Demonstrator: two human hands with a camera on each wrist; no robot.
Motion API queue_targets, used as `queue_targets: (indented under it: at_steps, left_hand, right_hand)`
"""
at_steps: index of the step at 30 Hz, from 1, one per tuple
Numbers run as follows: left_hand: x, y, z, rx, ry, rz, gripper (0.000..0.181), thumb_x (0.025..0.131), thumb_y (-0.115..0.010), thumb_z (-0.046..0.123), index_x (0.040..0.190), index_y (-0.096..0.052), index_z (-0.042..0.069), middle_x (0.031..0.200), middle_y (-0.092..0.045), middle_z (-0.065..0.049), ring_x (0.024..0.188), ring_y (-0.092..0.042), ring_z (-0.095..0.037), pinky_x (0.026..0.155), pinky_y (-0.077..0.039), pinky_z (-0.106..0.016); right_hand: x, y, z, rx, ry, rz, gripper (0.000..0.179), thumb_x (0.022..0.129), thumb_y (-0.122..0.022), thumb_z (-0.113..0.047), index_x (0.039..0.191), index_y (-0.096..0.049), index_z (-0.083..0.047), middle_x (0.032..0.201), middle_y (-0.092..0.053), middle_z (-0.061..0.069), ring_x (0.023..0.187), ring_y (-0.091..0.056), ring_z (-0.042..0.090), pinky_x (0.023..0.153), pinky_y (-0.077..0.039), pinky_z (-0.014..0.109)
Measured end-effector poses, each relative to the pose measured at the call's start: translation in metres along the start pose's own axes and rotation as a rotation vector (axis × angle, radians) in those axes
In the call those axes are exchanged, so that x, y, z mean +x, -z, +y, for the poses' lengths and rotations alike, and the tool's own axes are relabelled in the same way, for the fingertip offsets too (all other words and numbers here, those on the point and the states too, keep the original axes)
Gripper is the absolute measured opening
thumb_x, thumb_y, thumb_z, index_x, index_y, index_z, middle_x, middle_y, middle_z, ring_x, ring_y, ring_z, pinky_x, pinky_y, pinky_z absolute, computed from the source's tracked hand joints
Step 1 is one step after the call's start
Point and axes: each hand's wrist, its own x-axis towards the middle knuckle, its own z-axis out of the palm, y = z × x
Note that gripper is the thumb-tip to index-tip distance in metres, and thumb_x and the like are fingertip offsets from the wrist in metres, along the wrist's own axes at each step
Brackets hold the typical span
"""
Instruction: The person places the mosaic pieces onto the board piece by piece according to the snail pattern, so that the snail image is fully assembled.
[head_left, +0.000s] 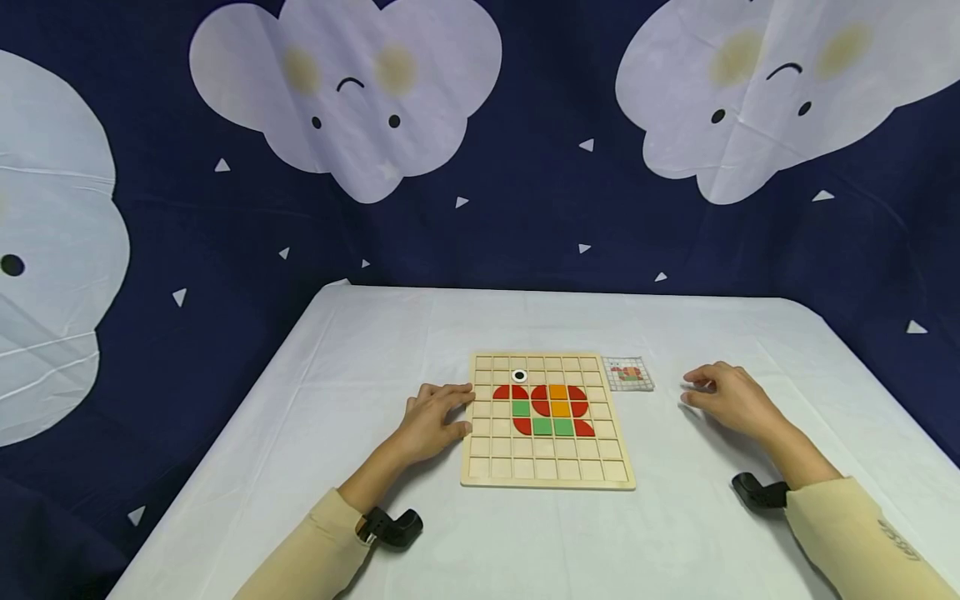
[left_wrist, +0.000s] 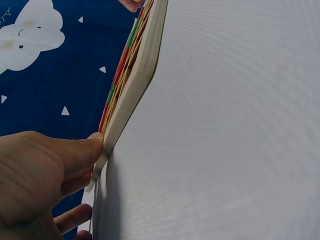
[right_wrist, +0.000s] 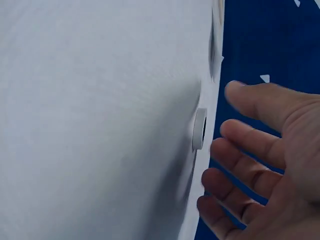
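My left hand [head_left: 431,423] touches the left edge of a wooden grid board [head_left: 547,471], its thumb and fingers spread apart along that side. The thumb lies on the board's rim in the left wrist view. Set in the grid are red curved pieces [head_left: 577,408], green squares [head_left: 562,427] and orange squares [head_left: 558,392]. A white round eye piece with a black centre [head_left: 519,376] sits near the top. My right hand [head_left: 731,398] hovers low at the right, fingers loosely bent. Beside its fingertips in the right wrist view, a white disc [right_wrist: 199,129] lies on the cloth.
A small picture card [head_left: 628,374] with a grid and a coloured pattern lies against the board's upper right side. White cloth [head_left: 375,333] covers the table. Behind it hangs a dark blue curtain [head_left: 525,233] with clouds. Black wrist cameras [head_left: 401,528] sit on both forearms.
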Motion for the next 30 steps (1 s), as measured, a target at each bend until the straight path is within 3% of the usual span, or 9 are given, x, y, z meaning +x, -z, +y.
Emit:
queue_targets:
  at_steps: [12,30]
  left_hand:
    - [0.0,0.0,0.001,-0.005,0.006,0.002,0.046,0.083,-0.069,0.022,0.126,-0.06,0.011,0.14,-0.053,0.0,0.115,-0.043,-0.023,0.084,-0.028,-0.039]
    - [-0.001,0.0,0.001,-0.005,0.008,0.0,0.046,0.083,-0.069,0.022,0.127,-0.06,0.012,0.14,-0.052,0.001,0.115,-0.043,-0.023,0.085,-0.029,-0.04]
  right_hand:
    - [-0.006,0.001,0.013,-0.023,-0.003,-0.024,0.038,0.08,-0.07,-0.023,0.106,-0.067,0.004,0.098,-0.066,0.022,0.093,-0.056,0.037,0.078,-0.041,0.051]
    - [-0.01,-0.003,0.016,-0.031,0.01,0.006,0.029,0.079,-0.071,-0.021,0.1,-0.069,0.0,0.092,-0.063,0.015,0.087,-0.052,0.03,0.072,-0.037,0.04]
